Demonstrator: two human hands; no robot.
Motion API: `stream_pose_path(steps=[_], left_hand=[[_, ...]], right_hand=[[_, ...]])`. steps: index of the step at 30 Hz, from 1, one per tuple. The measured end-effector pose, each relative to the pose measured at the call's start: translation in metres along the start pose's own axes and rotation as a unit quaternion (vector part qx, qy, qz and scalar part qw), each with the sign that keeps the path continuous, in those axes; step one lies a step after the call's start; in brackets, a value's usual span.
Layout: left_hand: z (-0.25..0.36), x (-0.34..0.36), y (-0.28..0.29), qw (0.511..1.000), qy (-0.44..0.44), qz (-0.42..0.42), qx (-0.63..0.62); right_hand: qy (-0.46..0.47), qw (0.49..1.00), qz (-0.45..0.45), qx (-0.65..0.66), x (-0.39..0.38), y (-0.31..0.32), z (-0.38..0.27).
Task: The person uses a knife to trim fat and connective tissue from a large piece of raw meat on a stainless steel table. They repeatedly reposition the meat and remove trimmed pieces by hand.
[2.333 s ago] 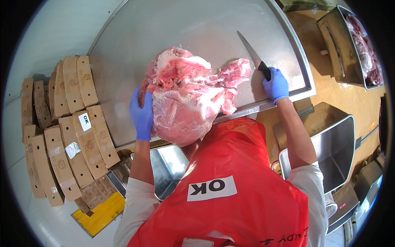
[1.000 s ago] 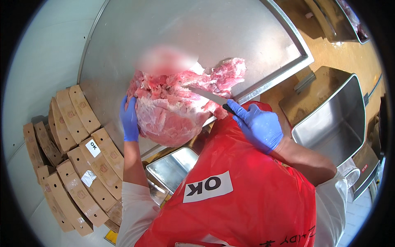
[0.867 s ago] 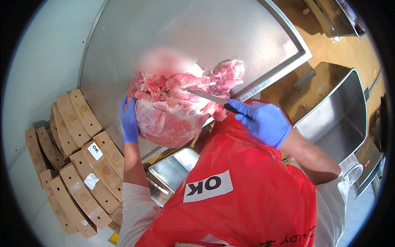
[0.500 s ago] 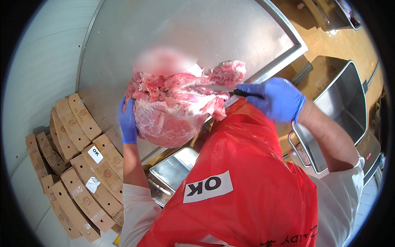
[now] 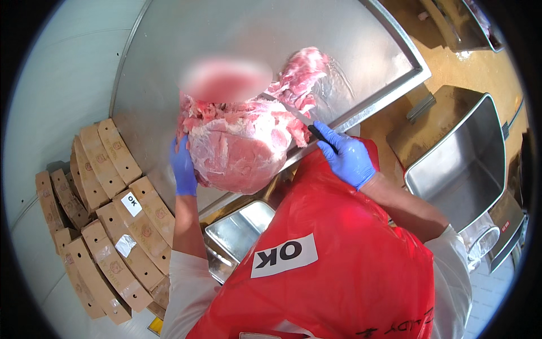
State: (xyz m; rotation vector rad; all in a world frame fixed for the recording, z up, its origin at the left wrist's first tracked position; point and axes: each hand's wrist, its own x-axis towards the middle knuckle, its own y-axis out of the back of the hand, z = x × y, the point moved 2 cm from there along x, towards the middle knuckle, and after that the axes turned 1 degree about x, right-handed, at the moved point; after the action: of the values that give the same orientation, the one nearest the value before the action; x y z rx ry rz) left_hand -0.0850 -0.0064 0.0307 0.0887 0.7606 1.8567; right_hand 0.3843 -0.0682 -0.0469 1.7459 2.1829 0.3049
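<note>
Raw meat [image 5: 240, 155] sits in one big, wet-looking pink mass at the near edge of the steel table [image 5: 155, 62], its smooth, rounded bulge hiding a stretch of the table's rim. Above the bulge I see ragged red flesh streaked with whitish fat, and a narrower lobe reaches off toward the table's right side. The part lying deepest onto the table is blurred, so its surface is lost to me.

Against the meat's left flank, over the table, rests the gloved left hand [image 5: 183, 168]; its fingers disappear partly behind the flesh, and I can't tell how far they close. At the table's right-hand near rim, the gloved right hand [image 5: 347, 157] is wrapped around the black handle of a knife [image 5: 298, 115]. The meat lies just beyond that grip, the blade slanting over it near the lobe's base.
</note>
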Motion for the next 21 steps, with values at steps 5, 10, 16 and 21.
stream_pose_path(steps=[5,10,16,21], left_hand=[[0.004,0.007,0.005,0.996,0.077,0.001,-0.055],[0.032,0.002,-0.006,0.996,0.035,0.025,0.075],[0.026,0.019,0.0,0.998,0.046,0.007,0.039],[0.027,0.006,-0.002,0.998,0.044,0.007,0.044]], right_hand=[[-0.033,0.995,-0.072,0.064,-0.003,0.007,0.014],[-0.03,0.977,-0.209,-0.018,0.032,0.095,-0.009],[-0.006,0.94,-0.324,-0.106,0.105,0.124,-0.038],[-0.055,0.956,-0.287,-0.037,0.075,0.092,-0.055]])
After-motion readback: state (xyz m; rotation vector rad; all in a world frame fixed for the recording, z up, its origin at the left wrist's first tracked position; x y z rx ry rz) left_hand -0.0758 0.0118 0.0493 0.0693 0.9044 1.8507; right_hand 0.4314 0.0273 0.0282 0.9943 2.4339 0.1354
